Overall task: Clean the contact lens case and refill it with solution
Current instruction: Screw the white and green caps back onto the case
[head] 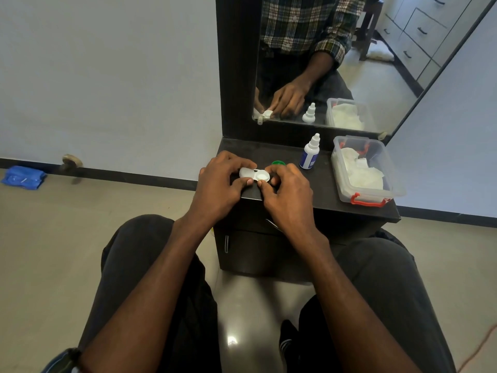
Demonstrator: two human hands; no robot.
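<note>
Both hands hold a small white plastic contact lens case [254, 175] over the near edge of a dark dresser top [317, 195]: the left hand [219, 181] pinches its left well, the right hand [287, 195] its right. Just beyond the right hand's fingers sits a green round cap [278, 163]; further right stand a white dropper bottle with a blue label [309, 153] and a clear plastic box with red latches [368, 170].

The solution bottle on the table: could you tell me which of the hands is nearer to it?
Right. The right hand is just left of the bottle; the left hand is farther left, beyond the lens case.
</note>
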